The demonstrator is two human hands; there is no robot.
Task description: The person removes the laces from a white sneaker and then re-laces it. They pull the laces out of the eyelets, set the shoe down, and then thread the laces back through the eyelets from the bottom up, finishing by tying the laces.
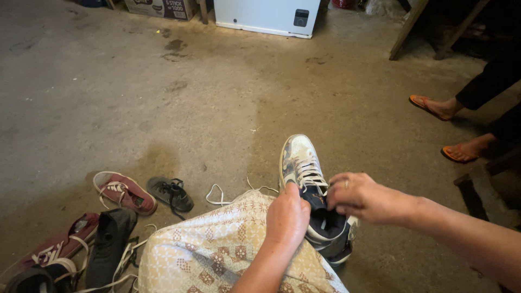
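While both hands work at its collar, the white-and-grey sneaker [304,179] sits upright on the wearer's patterned skirt [217,249], toe pointing away, heel toward the camera. Dark navy lining visible at the opening.

Left hand [286,216]: curled shut on the near-left edge of the sneaker's collar, thumb up against the lace area. Right hand [361,196]: fingers pinched on the top of the tongue or the upper white laces [312,176]; can't tell which exactly. Ring on one finger. The hands are close together, one on each side of the opening, not touching.

Floor is bare concrete [163,92], stained in spots. A loose white lace [217,194] lies just beyond the skirt's edge.

Left side, on the floor: a maroon low-top with white laces [124,192], a small dark grey shoe [171,192] just beside it, then nearer the camera a black shoe [108,244] and another maroon shoe [62,244] side by side.

Far edge: a white box-shaped appliance [266,16], a cardboard box [160,7] to its left.

Right edge: another person's feet in orange flip-flops [448,127], dark trousers, well apart from the sneaker.
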